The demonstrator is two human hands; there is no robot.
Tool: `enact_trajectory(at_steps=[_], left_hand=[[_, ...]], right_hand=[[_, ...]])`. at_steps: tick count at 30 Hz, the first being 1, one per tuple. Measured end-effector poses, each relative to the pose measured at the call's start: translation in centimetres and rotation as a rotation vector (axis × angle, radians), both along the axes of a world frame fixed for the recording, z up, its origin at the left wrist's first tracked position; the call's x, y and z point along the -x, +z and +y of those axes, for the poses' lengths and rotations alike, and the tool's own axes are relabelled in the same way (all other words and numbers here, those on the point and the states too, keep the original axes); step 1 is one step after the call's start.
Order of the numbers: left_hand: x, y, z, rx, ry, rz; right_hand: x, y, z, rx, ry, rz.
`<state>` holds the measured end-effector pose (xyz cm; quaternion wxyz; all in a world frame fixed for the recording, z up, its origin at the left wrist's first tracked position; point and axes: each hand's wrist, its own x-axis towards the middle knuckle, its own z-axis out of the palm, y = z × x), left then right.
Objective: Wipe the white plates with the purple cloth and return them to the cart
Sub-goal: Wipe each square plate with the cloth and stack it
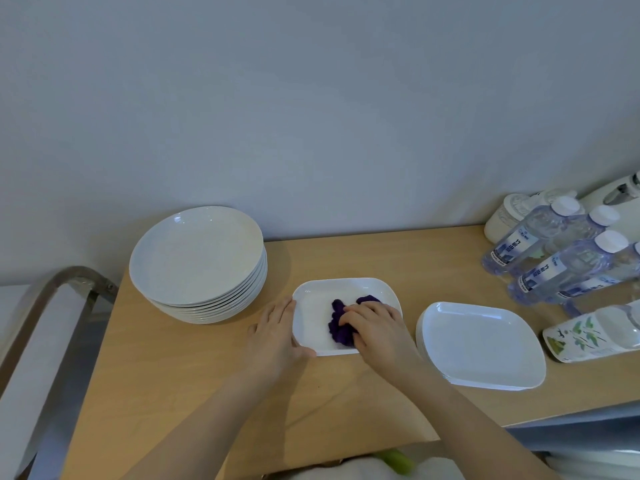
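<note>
My right hand (372,327) grips the bunched purple cloth (341,322), fingers curled over it, pressing it down inside a white rectangular plate (311,318) that lies flat on the wooden top (194,375) in front of me. My left hand (277,332) steadies that plate at its left edge: the fingers lie fairly straight along the rim and the thumb touches the near left corner, so it braces rather than clamps. Just right of my plate, apart from it, sits a low stack (485,344) of the same rectangular plates. At the back left, near the wall, stands a taller stack of round plates (197,258). Water bottles (554,258) crowd the far right, with a flowered container (588,336) lying before them. A metal handle (55,289) curves up at the left.
</note>
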<state>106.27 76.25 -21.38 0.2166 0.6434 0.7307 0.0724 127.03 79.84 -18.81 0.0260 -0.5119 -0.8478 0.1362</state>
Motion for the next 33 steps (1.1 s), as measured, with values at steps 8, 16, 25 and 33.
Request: enact_trajectory(at_steps=[8, 16, 25, 33], left_hand=[[0.0, 0.4, 0.0, 0.039, -0.012, -0.015], [-0.6, 1.8, -0.3, 0.058, -0.058, 0.075], [-0.6, 1.2, 0.7, 0.107, 0.079, -0.371], [-0.6, 0.4, 1.8, 0.075, 0.358, -0.522]], right_hand=[[-0.8, -0.2, 1.5, 0.013, -0.282, -0.065], [3.5, -0.9, 2.7, 0.006, -0.431, -0.039], [4.1, -1.8, 1.2, -0.040, -0.112, -0.074], [3.0, -1.2, 1.8, 0.032, -0.026, -0.085]])
